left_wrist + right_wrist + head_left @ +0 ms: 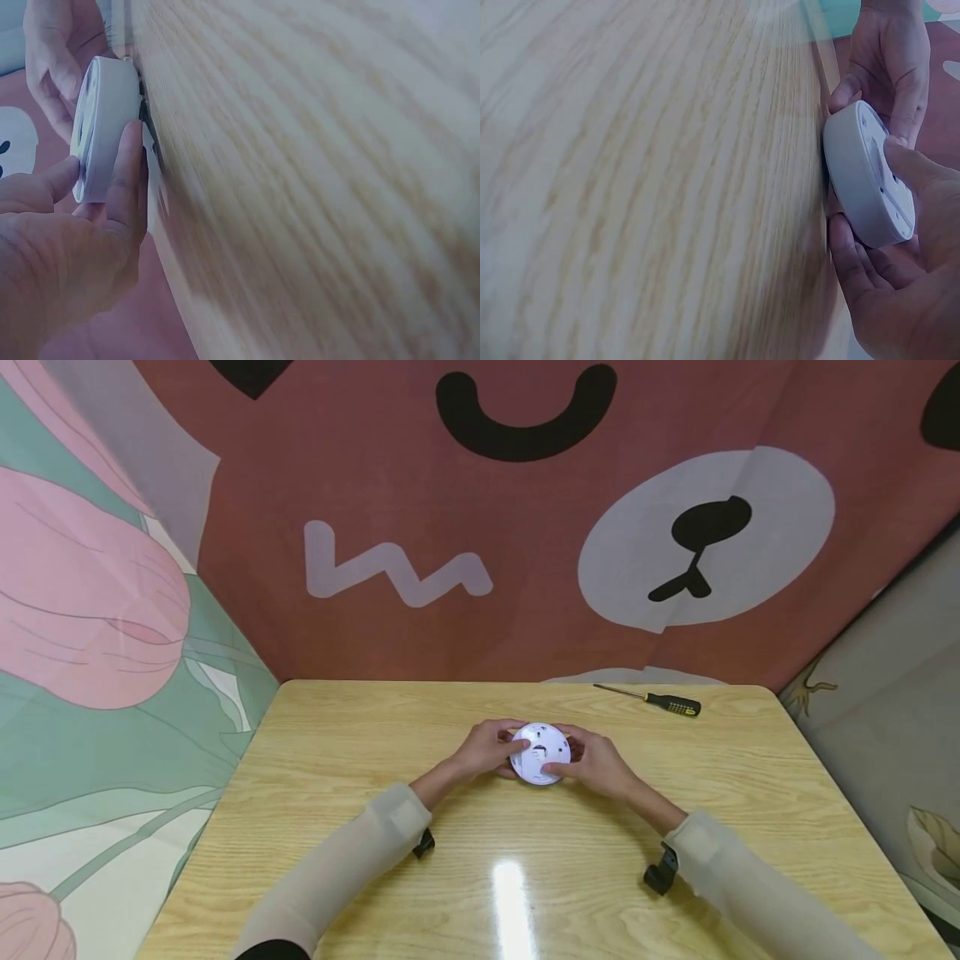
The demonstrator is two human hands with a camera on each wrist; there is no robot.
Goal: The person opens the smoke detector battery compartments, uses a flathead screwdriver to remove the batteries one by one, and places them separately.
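Both hands hold a white round device [535,763] that looks like a smoke detector, just above the table in the head view. Its upward face has small slots and holes. My left hand [483,750] grips the left rim, thumb on top and fingers beneath. From the right, my right hand [602,766] pinches it the same way, thumb on the face. The left wrist view shows the thick smooth side of the smoke detector [114,112] between left thumb and fingers. In the right wrist view the smoke detector [851,180] tilts between both hands; its underside is mostly hidden.
A screwdriver [673,703] with a black and yellow handle lies near the back edge of the wooden table [360,727]. Behind the table hangs a printed cloth [420,643]. Light reflects off the table's front part.
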